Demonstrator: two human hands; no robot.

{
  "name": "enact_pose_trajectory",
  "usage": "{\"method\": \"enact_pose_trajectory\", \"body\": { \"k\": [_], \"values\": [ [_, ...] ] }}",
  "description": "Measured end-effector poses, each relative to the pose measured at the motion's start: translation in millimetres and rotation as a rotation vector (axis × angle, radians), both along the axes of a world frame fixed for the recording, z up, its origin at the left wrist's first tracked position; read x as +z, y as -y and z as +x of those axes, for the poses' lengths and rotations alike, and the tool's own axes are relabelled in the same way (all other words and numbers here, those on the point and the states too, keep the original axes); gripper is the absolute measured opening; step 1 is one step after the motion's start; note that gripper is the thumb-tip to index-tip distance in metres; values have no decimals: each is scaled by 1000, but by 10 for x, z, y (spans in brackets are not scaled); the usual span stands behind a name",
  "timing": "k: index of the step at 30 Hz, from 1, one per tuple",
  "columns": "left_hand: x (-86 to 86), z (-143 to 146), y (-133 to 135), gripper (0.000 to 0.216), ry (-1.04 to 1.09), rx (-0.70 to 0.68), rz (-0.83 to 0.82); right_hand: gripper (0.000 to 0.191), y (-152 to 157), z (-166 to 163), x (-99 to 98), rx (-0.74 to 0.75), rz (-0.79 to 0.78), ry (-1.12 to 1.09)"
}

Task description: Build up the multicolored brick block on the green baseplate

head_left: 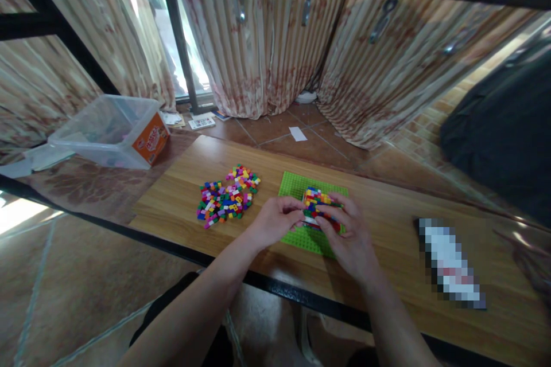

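A multicoloured build of small toy bricks (pixel 314 195) sits on a green studded baseplate (pixel 293 182) on the wooden table. My right hand (pixel 350 235) curves round the build from the right, its fingers over the top and side. At the build's left side is my left hand (pixel 275 221), thumb and fingertips pinched together; whatever lies between them is too small to make out. The fingers cover part of the build. To the left of the baseplate, a pile of loose toy bricks (pixel 224 200) in many colours is spread on the table.
A clear plastic bin (pixel 103 146) with an orange label stands beyond the table's left end. A blurred-out flat object (pixel 450 264) lies on the table at right. Metal pieces (pixel 307 3) hang from a dark bar above. Papers (pixel 202 121) lie by the curtains.
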State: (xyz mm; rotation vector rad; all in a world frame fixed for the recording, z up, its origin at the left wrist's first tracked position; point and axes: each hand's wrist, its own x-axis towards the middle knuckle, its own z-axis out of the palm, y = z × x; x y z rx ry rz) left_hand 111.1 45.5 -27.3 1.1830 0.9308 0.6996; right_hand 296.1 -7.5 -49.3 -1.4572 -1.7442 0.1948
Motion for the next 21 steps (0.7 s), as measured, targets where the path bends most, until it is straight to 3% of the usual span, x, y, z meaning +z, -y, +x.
{"method": "enact_pose_trajectory", "body": {
  "k": [6, 21],
  "values": [
    [-12, -7, 20, 10, -30, -17, 38, 18, -9, -62, -23, 16, 14, 83],
    [-131, 21, 49, 22, -56, -67, 173, 17, -12, 6, 26, -19, 77, 58]
  ]
}}
